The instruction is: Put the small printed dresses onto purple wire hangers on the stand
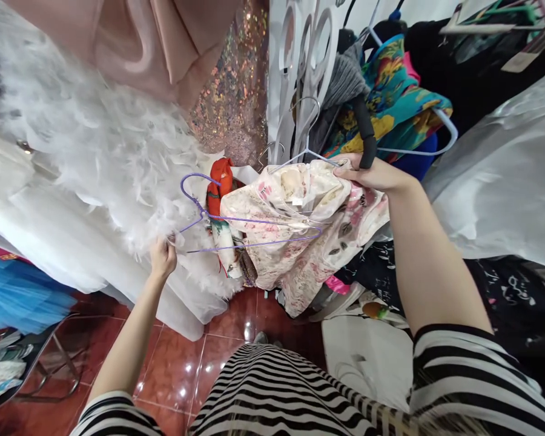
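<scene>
My left hand is closed around one end of a thin purple hanger, beside white feathers. No garment hangs on this hanger; its long arm reaches right, in front of a cream floral garment. The garment has pink and dark prints and sits on a pale hanger with its hook upward. My right hand grips the garment at its right shoulder, near that hanger's end. The fingertips are partly hidden by the cloth. A red and white printed cloth hangs just behind the purple hook.
A white feathered dress fills the left, below pink satin. Clothes on hangers, including a teal floral garment, crowd the right. A white stool-like surface stands low, over red floor tiles. Blue tulle lies far left.
</scene>
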A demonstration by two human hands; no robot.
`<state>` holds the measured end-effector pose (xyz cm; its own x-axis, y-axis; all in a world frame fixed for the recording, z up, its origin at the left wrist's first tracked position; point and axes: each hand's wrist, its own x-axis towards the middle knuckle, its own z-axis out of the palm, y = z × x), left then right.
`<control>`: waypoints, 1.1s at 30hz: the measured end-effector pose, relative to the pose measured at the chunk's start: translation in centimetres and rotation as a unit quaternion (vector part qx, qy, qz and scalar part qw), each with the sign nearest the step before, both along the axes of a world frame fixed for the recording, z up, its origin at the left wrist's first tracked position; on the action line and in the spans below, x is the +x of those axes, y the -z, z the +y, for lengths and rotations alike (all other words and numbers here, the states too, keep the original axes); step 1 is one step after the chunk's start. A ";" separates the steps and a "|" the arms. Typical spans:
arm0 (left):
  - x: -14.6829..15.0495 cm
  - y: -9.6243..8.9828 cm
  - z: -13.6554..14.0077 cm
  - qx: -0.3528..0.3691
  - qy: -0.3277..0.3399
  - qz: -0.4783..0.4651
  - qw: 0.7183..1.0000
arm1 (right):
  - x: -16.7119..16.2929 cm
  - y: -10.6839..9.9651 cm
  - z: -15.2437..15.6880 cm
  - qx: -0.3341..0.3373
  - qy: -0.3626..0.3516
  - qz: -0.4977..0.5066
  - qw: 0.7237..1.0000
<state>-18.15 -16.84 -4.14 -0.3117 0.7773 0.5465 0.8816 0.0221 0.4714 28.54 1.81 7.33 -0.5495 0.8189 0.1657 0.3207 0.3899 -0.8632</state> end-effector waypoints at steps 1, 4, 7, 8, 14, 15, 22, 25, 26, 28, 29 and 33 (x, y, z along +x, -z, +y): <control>0.0 0.0 0.0 0.000 0.000 -0.001 1.000 | -0.1 0.3 0.0 0.004 -0.005 0.007 1.000; 0.0 0.1 -0.1 -0.003 0.007 -0.003 1.000 | -0.8 1.1 0.3 0.032 -0.013 0.026 0.999; 0.3 0.0 0.0 -0.004 0.017 -0.005 1.000 | -2.1 1.8 1.5 0.059 -0.010 0.037 0.998; 0.5 0.0 0.1 -0.003 0.021 -0.005 1.000 | -2.6 2.1 2.0 0.063 -0.010 0.038 0.997; 1.6 -0.2 0.9 0.007 0.058 0.007 0.998 | -5.0 4.9 3.3 0.057 -0.023 0.033 0.998; 1.7 -0.3 1.0 0.006 0.064 0.010 0.998 | -5.1 5.6 3.1 0.044 -0.030 0.030 0.998; 3.1 -0.9 2.4 -0.001 0.113 0.036 0.993 | -5.3 8.4 2.2 -0.002 -0.031 0.061 0.998; 4.2 -1.2 3.5 -0.009 0.133 0.045 0.990 | -5.3 8.6 2.5 0.007 -0.014 0.018 1.000; 4.6 -1.3 4.0 -0.012 0.137 0.047 0.989 | -5.1 8.7 2.6 0.016 -0.001 -0.009 1.000; 5.4 -1.5 4.9 -0.015 0.147 0.051 0.988 | -4.4 8.9 2.6 0.021 0.024 -0.072 0.997; 5.8 -1.6 5.4 -0.015 0.154 0.053 0.987 | -3.8 9.1 2.6 0.011 0.029 -0.104 0.994; 6.9 -2.2 7.6 -0.017 0.179 0.056 0.982 | -1.3 9.3 2.2 -0.035 0.019 -0.159 0.986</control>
<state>-11.20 -9.26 -1.95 0.0460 0.8447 0.5333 0.8821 -0.2849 0.3752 27.20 4.04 -1.94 -0.5329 0.8434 -0.0680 0.5931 0.3150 -0.7409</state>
